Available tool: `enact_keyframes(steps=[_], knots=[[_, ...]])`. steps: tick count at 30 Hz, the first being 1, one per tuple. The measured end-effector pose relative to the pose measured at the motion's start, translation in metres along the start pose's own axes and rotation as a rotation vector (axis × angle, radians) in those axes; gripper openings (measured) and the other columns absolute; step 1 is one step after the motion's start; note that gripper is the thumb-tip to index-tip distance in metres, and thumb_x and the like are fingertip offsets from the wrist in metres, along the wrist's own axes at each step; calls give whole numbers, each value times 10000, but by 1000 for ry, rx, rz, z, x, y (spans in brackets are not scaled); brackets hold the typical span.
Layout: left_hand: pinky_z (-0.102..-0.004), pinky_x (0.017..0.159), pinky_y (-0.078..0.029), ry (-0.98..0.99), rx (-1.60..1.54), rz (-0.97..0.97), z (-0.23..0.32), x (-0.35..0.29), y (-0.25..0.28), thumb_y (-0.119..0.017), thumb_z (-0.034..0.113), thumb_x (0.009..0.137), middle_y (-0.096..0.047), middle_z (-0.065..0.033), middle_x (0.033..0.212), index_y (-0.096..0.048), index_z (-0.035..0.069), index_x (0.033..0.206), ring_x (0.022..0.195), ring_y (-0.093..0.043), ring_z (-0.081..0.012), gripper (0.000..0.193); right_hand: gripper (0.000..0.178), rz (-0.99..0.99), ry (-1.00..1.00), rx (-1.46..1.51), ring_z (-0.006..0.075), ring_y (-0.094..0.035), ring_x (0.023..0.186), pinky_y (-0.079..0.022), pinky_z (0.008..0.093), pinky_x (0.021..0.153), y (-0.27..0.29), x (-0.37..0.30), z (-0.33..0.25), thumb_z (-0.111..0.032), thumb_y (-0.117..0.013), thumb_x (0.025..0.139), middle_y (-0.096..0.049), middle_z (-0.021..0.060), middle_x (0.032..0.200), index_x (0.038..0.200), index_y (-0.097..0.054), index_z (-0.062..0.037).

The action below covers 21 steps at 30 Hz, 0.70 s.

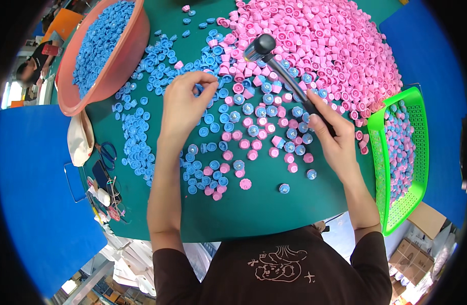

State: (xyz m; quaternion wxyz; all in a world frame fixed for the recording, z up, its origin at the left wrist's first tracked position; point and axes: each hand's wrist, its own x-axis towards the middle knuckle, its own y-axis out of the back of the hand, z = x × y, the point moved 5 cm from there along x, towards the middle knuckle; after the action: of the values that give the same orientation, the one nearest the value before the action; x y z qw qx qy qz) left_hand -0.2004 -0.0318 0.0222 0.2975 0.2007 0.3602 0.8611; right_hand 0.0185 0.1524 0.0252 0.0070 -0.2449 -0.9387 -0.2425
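My right hand (336,134) is wrapped round the dark grip of a small hammer (285,75). The hammer slants up and left, its black-and-metal head above the near edge of the pink pile. My left hand (185,101) is closed in a pinch over the blue pieces; whatever its fingertips hold, if anything, cannot be made out. Loose blue flower-shaped caps (137,152) lie around and left of it. Between my hands are pink cup-shaped pieces (244,144), some upside down, and several joined pink-and-blue pieces (267,99) with shiny centres.
A big heap of pink cups (319,46) covers the far right of the green table (274,213). At the far left stands a salmon basin (111,84) of blue caps. A green basket (398,218) at right holds joined pieces. Scissors (108,155) and a phone (100,173) lie left.
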Motion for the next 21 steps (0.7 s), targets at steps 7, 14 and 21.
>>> enact_keyframes(steps=[7, 14, 21], knots=[[-279, 659, -441, -94, -49, -73, 6, 11, -22, -729, 131, 806, -669, -40, 828, -725, 24, 912, 696, -547, -141, 150, 408, -3, -99, 67, 29, -485, 720, -375, 185, 603, 10, -7, 10, -125, -600, 980, -662, -17, 1025, 1383, -559, -75], [-286, 675, -442, -164, -27, -83, 21, 10, -26, -729, 136, 822, -662, -53, 842, -725, 37, 921, 739, -560, -154, 141, 425, 56, -185, 74, 29, -460, 653, -356, 183, 578, 21, -25, 15, -102, -599, 962, -659, 1, 891, 1384, -559, -77], [-277, 632, -432, -108, -26, 61, 16, -51, 20, -737, 93, 824, -682, -48, 873, -720, 38, 916, 731, -570, -147, 108, 408, 7, 44, -110, 225, -629, 773, -489, 310, 701, 53, -101, 8, -54, -774, 743, -690, 116, 911, 1140, -698, -5]])
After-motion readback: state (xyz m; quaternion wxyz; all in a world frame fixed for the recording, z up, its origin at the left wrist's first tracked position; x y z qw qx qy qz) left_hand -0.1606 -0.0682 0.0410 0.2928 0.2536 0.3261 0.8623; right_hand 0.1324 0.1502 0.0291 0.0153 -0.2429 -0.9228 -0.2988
